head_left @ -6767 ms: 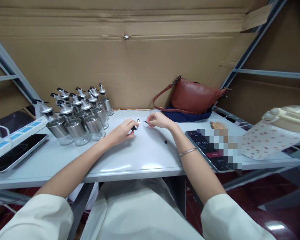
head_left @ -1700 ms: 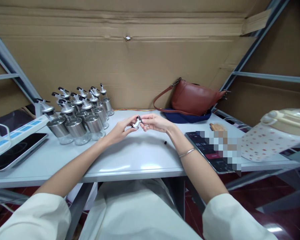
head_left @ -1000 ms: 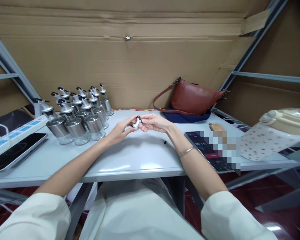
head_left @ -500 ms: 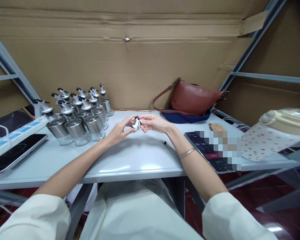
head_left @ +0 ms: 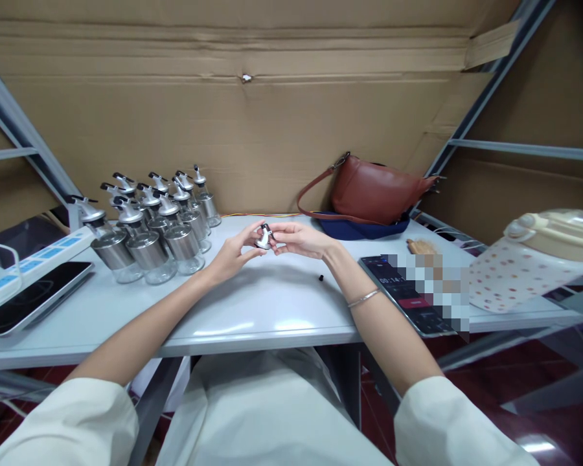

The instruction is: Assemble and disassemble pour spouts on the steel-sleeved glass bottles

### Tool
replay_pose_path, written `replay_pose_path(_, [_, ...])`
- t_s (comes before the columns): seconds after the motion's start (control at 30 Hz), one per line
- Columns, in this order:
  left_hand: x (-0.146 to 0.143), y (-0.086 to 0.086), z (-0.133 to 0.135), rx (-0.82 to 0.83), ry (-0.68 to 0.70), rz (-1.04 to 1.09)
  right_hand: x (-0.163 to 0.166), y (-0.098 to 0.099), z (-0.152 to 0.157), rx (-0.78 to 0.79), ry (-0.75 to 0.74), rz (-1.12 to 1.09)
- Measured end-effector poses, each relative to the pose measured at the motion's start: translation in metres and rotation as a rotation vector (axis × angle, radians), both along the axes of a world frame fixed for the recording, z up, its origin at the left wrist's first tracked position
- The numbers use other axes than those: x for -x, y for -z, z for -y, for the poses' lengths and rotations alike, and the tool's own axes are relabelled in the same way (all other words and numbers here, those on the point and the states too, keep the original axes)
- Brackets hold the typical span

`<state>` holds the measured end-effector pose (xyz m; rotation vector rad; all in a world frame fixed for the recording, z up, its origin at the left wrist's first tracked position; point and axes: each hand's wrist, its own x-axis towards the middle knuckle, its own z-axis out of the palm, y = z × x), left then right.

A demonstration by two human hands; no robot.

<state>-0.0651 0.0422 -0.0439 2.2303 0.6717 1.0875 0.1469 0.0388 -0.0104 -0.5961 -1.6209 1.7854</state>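
Note:
Above the middle of the table, both hands meet around a small silver pour spout point(head_left: 264, 240) with a black lever at its top. My left hand point(head_left: 238, 251) grips its left side between thumb and fingers. From the right, my right hand point(head_left: 301, 239) pinches the lever end with its fingertips. Part of the spout is hidden by the fingers. A tiny black cap-like piece point(head_left: 321, 278) lies on the table below my right hand. To the left stand several glass oil bottles point(head_left: 146, 255) with steel sleeves and the same kind of silver spout.
A power strip point(head_left: 39, 265) and a black-screened tablet point(head_left: 34, 301) are at the left. A brown handbag point(head_left: 374, 191) rests on dark blue cloth point(head_left: 364, 226) at the back right. A phone point(head_left: 408, 298) and a dotted white container point(head_left: 505, 275) sit right. Cardboard point(head_left: 291, 129) walls the back.
The spout has turned slightly in my hands, its black lever now more upright. My right fingers have closed in nearer around it. Everything else on the table stays put.

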Motion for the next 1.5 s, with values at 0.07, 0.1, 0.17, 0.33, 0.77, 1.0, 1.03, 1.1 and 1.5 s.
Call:
replay_pose_path(0.07, [0.000, 0.000, 0.001, -0.015, -0.001, 0.016, 0.000, 0.000, 0.000, -0.013, 0.006, 0.002])
replay_pose_path(0.1, [0.000, 0.000, 0.001, -0.022, -0.001, 0.022, 0.000, 0.000, 0.000, -0.022, 0.008, 0.003])
replay_pose_path(0.17, [0.000, -0.002, 0.002, -0.026, 0.002, 0.031, -0.001, 0.000, 0.000, -0.041, 0.017, 0.008])
replay_pose_path(0.33, [-0.003, -0.003, 0.004, 0.004, 0.022, 0.086, 0.003, 0.003, -0.002, -0.098, 0.081, 0.030])
replay_pose_path(0.77, [-0.005, -0.001, 0.006, 0.065, 0.063, 0.140, 0.013, 0.007, 0.000, -0.094, 0.013, -0.008])
replay_pose_path(1.0, [-0.007, -0.001, 0.006, 0.127, 0.056, 0.147, 0.013, 0.007, -0.002, -0.078, 0.020, -0.005])
replay_pose_path(1.03, [-0.008, -0.001, 0.007, 0.137, 0.055, 0.163, 0.014, 0.007, -0.002, -0.079, 0.032, -0.009])
replay_pose_path(1.1, [-0.008, -0.003, 0.008, 0.156, 0.061, 0.180, 0.014, 0.006, -0.002, -0.090, 0.061, -0.011])
replay_pose_path(1.5, [-0.002, -0.008, 0.003, 0.140, -0.019, 0.153, 0.015, 0.002, 0.002, -0.171, 0.135, 0.047])
